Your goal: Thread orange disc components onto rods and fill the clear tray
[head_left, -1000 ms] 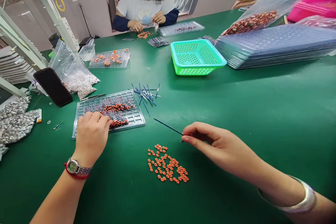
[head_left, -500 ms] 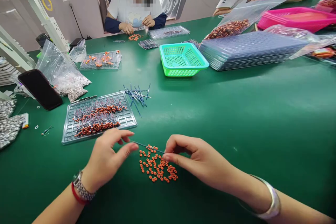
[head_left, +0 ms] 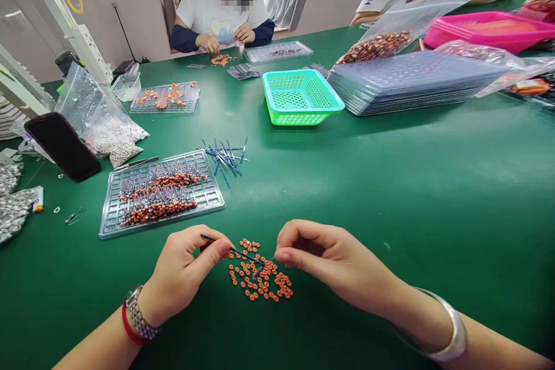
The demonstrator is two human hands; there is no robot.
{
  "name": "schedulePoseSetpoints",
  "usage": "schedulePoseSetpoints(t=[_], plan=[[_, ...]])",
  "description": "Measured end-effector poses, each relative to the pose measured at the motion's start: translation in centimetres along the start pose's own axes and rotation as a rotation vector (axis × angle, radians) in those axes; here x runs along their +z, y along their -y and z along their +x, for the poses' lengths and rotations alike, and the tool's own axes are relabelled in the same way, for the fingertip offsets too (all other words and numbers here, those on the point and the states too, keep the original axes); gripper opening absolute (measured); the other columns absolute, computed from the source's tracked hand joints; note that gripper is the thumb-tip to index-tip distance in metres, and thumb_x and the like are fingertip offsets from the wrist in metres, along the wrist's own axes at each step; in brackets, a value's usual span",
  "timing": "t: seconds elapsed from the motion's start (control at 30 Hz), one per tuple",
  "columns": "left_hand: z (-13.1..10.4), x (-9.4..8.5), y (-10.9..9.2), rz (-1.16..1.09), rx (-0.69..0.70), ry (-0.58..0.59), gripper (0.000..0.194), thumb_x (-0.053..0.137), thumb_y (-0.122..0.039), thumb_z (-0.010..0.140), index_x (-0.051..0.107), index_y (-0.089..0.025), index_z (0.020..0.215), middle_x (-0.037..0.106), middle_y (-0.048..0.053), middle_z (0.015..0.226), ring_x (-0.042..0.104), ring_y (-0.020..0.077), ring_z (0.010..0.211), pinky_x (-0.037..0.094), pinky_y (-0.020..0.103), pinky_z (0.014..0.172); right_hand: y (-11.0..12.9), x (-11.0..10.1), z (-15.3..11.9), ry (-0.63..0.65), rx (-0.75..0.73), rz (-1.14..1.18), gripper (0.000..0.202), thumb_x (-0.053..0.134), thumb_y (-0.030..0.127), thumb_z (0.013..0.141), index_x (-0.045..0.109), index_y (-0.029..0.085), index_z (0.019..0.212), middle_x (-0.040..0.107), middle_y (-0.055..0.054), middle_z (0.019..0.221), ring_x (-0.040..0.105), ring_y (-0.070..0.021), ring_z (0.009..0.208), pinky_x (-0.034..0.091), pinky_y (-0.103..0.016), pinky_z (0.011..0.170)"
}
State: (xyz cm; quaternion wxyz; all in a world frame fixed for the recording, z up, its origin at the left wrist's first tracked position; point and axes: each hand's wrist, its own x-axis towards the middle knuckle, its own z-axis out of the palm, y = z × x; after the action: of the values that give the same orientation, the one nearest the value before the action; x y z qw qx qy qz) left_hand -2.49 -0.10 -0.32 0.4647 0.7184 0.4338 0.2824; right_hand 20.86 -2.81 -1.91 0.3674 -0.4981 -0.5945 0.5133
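A thin dark blue strip (head_left: pixel 246 255) is pinched near one end by my left hand (head_left: pixel 188 269), and its other end slants down to the right over small orange rings (head_left: pixel 260 283) scattered on the green table. To the right, my right hand (head_left: pixel 332 260) is closed in a pinch beside the strip's far end; what lies between its fingertips is too small to make out. Behind my left hand, a clear tray (head_left: pixel 212 191) holds rows of orange-tipped wired parts (head_left: pixel 160 211). More blue strips (head_left: pixel 225 156) lie loosely beside the tray.
A green basket (head_left: pixel 303 98) and stacked clear trays (head_left: pixel 411 81) stand farther back. At left are a phone (head_left: pixel 63 147), tweezers (head_left: pixel 136 163) and bags of small parts (head_left: pixel 104 121). Two people sit across the table (head_left: pixel 390 185), their hands near its far edge.
My left hand has moved down and closed on the strip, which now shows its dark side. My right hand's fingertips have come off the strip's end and sit slightly to the right.
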Motion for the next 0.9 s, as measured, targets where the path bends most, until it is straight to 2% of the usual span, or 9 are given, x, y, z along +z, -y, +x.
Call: schedulePoseSetpoints(t=[0.1, 0.23, 0.33, 0.43, 0.67, 0.83, 0.9], plan=[[0.1, 0.0, 0.0, -0.032, -0.023, -0.022, 0.028, 0.055, -0.039, 0.088, 0.069, -0.017, 0.080, 0.068, 0.004, 0.077, 0.063, 0.0139, 0.072, 0.051, 0.024, 0.067, 0.0, -0.5, 0.1, -0.039, 0.007, 0.056, 0.035, 0.067, 0.052, 0.077, 0.057, 0.020, 0.069, 0.056, 0.000, 0.064, 0.052, -0.0138, 0.059, 0.046, -0.025, 0.054], [0.1, 0.1, 0.0, -0.079, -0.040, -0.018, 0.029, 0.056, -0.040, 0.088, 0.069, -0.016, 0.080, 0.068, 0.004, 0.076, 0.063, 0.0143, 0.071, 0.051, 0.024, 0.066, -0.2, 0.1, 0.0, 0.144, 0.083, 0.095, 0.032, 0.072, 0.046, 0.074, 0.061, 0.019, 0.087, 0.062, -0.003, 0.077, 0.060, -0.0173, 0.071, 0.051, -0.027, 0.062], [0.0, 0.4, 0.0, -0.090, -0.032, -0.004, 0.027, 0.056, -0.040, 0.088, 0.069, -0.017, 0.080, 0.068, 0.003, 0.075, 0.063, 0.0139, 0.071, 0.050, 0.024, 0.067, -0.3, 0.8, 0.0, 0.216, 0.069, 0.038, 0.027, 0.067, 0.044, 0.079, 0.063, 0.017, 0.083, 0.063, -0.004, 0.078, 0.059, -0.0166, 0.070, 0.051, -0.027, 0.061], [0.1, 0.5, 0.1, -0.090, -0.015, 0.008, 0.026, 0.056, -0.039, 0.088, 0.070, -0.018, 0.083, 0.069, 0.003, 0.078, 0.063, 0.0136, 0.073, 0.050, 0.023, 0.069, -0.4, 1.1, 0.1, 0.167, -0.017, -0.058, 0.027, 0.061, 0.041, 0.085, 0.063, 0.017, 0.073, 0.062, -0.003, 0.072, 0.056, -0.0150, 0.065, 0.047, -0.026, 0.059], [0.3, 0.3, 0.4, -0.020, 0.037, 0.024, 0.023, 0.055, -0.036, 0.089, 0.071, -0.020, 0.086, 0.070, 0.003, 0.083, 0.063, 0.0143, 0.075, 0.051, 0.026, 0.071, -0.1, 0.7, 0.3, 0.114, -0.111, -0.198, 0.028, 0.057, 0.041, 0.088, 0.062, 0.019, 0.071, 0.061, -0.003, 0.069, 0.056, -0.0160, 0.063, 0.045, -0.027, 0.058], [0.4, 0.5, 0.8, 0.146, 0.046, 0.027, 0.023, 0.057, -0.035, 0.088, 0.066, -0.023, 0.105, 0.068, 0.002, 0.091, 0.062, 0.0146, 0.082, 0.050, 0.028, 0.077, -0.6, 0.3, 0.6, 0.037, -0.147, -0.287, 0.026, 0.054, 0.039, 0.090, 0.059, 0.021, 0.072, 0.058, -0.002, 0.068, 0.053, -0.0160, 0.062, 0.044, -0.028, 0.057], [0.4, 0.7, 1.1, 0.228, 0.038, 0.043, 0.023, 0.058, -0.033, 0.087, 0.064, -0.022, 0.107, 0.066, 0.002, 0.089, 0.061, 0.0151, 0.082, 0.049, 0.028, 0.077, -1.1, -0.1, 0.8, -0.007, -0.166, -0.358, 0.023, 0.052, 0.035, 0.091, 0.059, 0.021, 0.073, 0.058, -0.003, 0.070, 0.053, -0.0167, 0.064, 0.043, -0.028, 0.058]])
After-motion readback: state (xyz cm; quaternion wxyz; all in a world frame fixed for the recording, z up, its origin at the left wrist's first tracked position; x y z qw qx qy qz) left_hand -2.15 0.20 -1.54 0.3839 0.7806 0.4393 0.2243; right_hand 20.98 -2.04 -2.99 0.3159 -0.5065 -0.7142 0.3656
